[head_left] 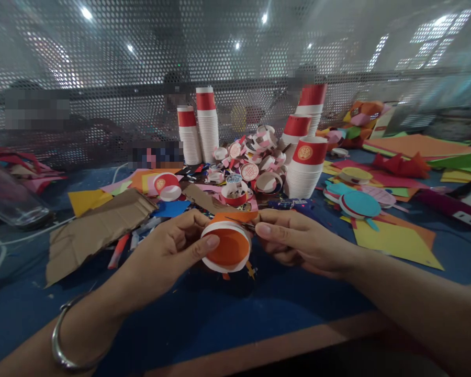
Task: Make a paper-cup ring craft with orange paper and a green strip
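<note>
A round piece with a white rim and an orange inside [231,248] is held above the near part of the blue table. My left hand [180,241] pinches its left edge, the thumb lying over the rim. Orange paper [235,215] sticks up behind the rim. At the right edge, my right hand [294,238] has its thumb and fingers closed on a small dark thin tool, which looks like scissors, its blade by the orange paper. Small orange bits show below the rim.
Stacked red-and-white paper cups [305,170] stand behind, with a heap of cut cup pieces [255,157] between stacks. Cardboard [98,230] and a clear container [13,196] lie left. Turquoise discs [360,203] and yellow paper [394,242] lie right. A perforated screen stands behind.
</note>
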The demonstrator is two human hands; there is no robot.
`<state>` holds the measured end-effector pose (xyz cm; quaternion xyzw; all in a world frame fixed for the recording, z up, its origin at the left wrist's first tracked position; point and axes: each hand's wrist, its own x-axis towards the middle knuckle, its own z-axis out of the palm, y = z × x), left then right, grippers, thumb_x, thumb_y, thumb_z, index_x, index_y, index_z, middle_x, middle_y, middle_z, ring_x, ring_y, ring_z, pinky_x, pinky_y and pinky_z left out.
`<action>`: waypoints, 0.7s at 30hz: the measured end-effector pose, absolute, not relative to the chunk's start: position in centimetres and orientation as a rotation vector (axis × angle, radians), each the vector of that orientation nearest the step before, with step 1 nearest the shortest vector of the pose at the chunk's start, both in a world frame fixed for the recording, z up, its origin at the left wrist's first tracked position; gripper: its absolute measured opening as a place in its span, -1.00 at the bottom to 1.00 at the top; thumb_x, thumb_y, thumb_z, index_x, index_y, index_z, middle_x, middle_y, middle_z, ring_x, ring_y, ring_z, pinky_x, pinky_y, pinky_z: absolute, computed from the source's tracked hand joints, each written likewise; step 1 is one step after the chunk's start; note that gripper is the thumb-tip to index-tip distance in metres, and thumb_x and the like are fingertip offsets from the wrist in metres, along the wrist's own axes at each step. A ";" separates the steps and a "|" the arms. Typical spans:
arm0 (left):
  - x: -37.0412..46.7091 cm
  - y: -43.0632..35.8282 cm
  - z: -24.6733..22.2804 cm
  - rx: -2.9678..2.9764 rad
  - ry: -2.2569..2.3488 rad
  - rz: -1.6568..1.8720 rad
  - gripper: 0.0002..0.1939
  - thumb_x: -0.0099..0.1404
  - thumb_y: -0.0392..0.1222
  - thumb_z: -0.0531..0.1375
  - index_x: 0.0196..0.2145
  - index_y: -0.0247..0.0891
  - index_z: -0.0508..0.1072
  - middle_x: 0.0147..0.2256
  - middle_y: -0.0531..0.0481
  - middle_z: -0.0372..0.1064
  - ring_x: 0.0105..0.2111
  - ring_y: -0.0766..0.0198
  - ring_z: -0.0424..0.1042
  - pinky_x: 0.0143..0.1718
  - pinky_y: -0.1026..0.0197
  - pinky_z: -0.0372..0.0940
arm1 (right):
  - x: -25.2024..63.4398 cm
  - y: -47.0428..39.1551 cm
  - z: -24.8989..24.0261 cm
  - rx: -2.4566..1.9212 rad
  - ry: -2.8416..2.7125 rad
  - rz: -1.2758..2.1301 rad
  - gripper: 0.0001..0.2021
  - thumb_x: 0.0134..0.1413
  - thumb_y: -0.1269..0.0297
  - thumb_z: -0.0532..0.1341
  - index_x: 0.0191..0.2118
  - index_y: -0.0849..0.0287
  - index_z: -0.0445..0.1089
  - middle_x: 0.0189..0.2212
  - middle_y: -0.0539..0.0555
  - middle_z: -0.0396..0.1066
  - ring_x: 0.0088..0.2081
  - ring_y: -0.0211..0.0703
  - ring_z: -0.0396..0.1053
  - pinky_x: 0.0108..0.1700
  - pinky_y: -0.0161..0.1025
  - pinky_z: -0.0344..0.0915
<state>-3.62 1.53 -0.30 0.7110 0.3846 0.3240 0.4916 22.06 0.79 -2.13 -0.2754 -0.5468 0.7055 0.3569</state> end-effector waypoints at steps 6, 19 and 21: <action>-3.3 1.3 -0.5 1.831 0.964 0.824 -0.86 0.40 -0.09 0.33 -0.22 -0.19 0.50 -0.32 0.11 0.51 -0.33 0.35 0.52 -0.27 0.36 0.41 | 22.0 0.7 -2.3 -0.676 -1.423 1.827 -0.69 0.32 0.04 0.35 -0.26 0.14 0.32 -0.54 -0.21 -0.08 -0.57 -0.42 -0.26 -0.62 -0.43 -0.29; -3.0 0.7 -0.2 1.859 0.940 0.829 -0.83 0.40 -0.05 0.32 -0.25 -0.20 0.54 -0.32 0.06 0.55 -0.35 0.33 0.51 -0.30 0.35 0.42 | 22.2 0.8 -2.3 -0.666 -1.495 1.773 -0.74 0.36 0.05 0.31 -0.15 0.15 0.39 -0.53 -0.20 -0.02 -0.58 -0.42 -0.22 -0.63 -0.42 -0.28; -3.0 0.7 0.0 1.828 0.912 0.835 -0.83 0.42 -0.05 0.31 -0.24 -0.20 0.55 -0.33 0.05 0.55 -0.35 0.34 0.52 -0.31 0.37 0.42 | 22.3 0.8 -2.3 -0.683 -1.512 1.752 -0.73 0.35 0.04 0.32 -0.13 0.16 0.41 -0.53 -0.20 0.01 -0.57 -0.42 -0.21 -0.63 -0.42 -0.27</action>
